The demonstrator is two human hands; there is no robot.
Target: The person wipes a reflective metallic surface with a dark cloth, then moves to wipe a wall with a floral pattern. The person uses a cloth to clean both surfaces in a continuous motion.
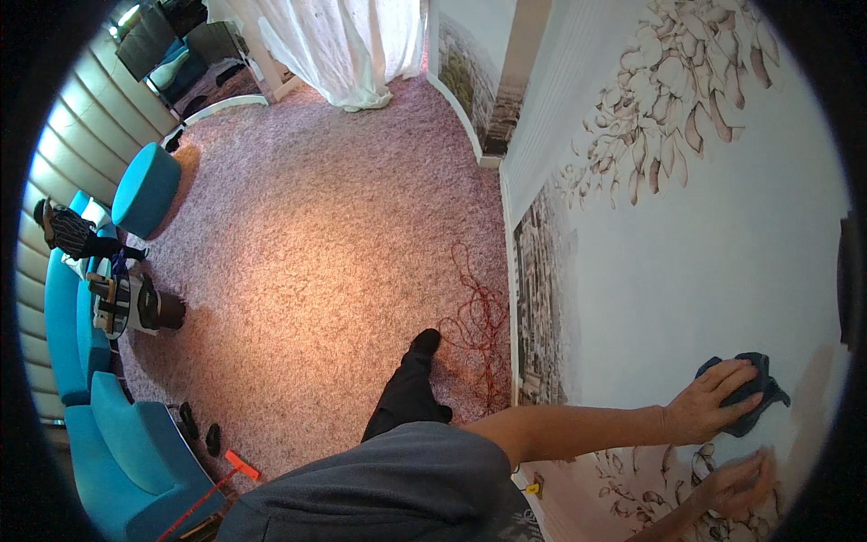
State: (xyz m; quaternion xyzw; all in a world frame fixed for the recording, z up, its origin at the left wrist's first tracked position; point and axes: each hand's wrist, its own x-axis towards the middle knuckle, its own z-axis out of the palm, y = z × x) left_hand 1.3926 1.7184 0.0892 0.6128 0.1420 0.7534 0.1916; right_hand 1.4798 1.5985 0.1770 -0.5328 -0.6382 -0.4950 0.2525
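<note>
My left hand (711, 403) presses a dark blue-grey cloth (765, 383) flat against a pale mural wall (657, 291). That arm reaches out straight from a grey short sleeve. Lower in the picture, my right hand (738, 481) is near the wall, beside printed brown-and-white flowers. It is blurred; its fingers look apart and nothing shows in them. Whether it touches the wall cannot be told. More printed flowers (667, 101) hang across the far part of the wall, and a printed cityscape (538, 291) runs along its base.
A tangled red cord (477, 315) lies on shaggy carpet (305, 257) by my black shoe (425, 342). Across the room are a turquoise sofa (135, 454), an ottoman (145, 190), a person (71, 230) and an orange-headed long-handled tool (242, 465). A white curtain (339, 47) hangs at the far end.
</note>
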